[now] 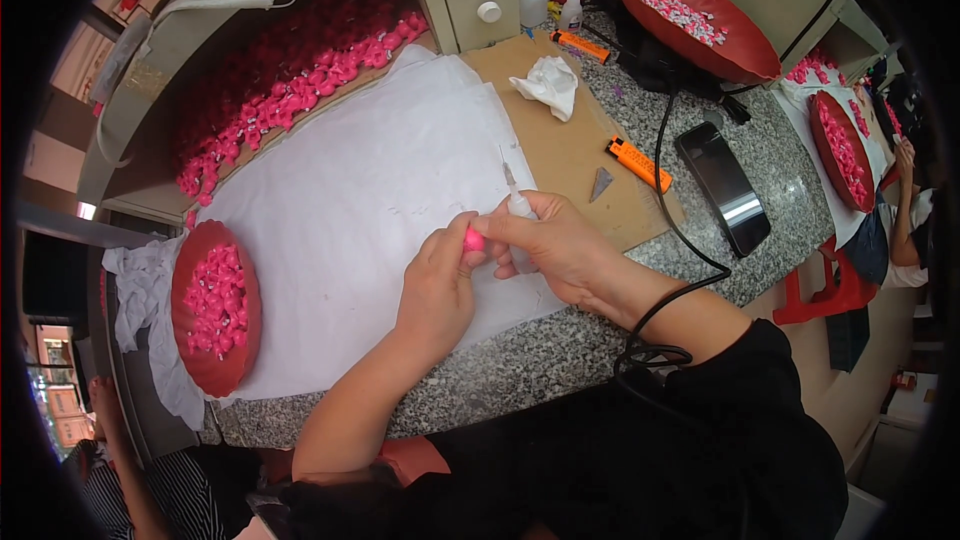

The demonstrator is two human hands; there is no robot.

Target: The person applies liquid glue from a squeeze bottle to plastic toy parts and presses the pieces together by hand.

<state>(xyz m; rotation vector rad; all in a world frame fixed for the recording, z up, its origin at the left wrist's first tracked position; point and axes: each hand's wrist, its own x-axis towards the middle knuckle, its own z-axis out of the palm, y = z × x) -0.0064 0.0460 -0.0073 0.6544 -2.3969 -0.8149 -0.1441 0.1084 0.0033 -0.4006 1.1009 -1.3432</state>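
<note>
Above the near edge of the white paper, both my hands meet around a small, rounded, bright pink piece point(473, 239). My left hand point(435, 290) is closed, pinching it in the fingertips. My right hand point(565, 245) is closed around a small translucent glue bottle point(519, 206) whose thin needle tip points up and away from me. The right thumb reaches over to the pink piece and appears to touch it. Fingers hide the lower side of the piece and much of the bottle.
White paper point(330, 230) covers the worktop. Pink pieces point(310, 90) are heaped under the machine housing; more fill a red dish point(250, 340) at left. Brown cardboard point(560, 162), an orange cutter point(640, 164), a phone point(722, 187) and a black cable point(662, 150) lie right. Another red dish point(740, 62) stands behind.
</note>
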